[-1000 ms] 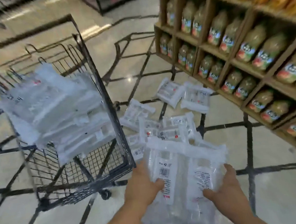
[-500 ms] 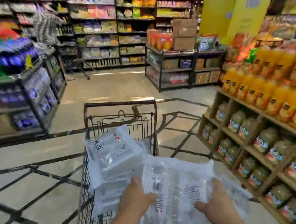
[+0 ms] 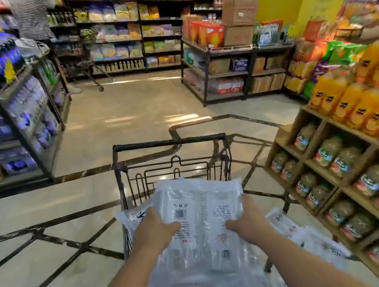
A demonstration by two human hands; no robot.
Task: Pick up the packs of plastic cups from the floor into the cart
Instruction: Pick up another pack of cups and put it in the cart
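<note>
I hold a stack of clear packs of plastic cups (image 3: 203, 216) with both hands over the black wire cart (image 3: 169, 143). My left hand (image 3: 155, 232) grips the stack's left side and my right hand (image 3: 249, 219) grips its right side. More packs lie in the cart (image 3: 131, 219) under the held stack. Other packs of cups (image 3: 285, 223) lie on the floor to the right of the cart, beside the shelf.
A wooden shelf (image 3: 332, 172) of jars and orange bottles runs along the right. A dark rack of blue bottles (image 3: 23, 112) stands at the left. A person in a striped shirt (image 3: 32, 17) stands far back left. Open tiled floor (image 3: 131, 112) lies ahead of the cart.
My view rose from the floor to the aisle. Both hands carried the stack of packs up from floor level and leftward over the cart basket.
</note>
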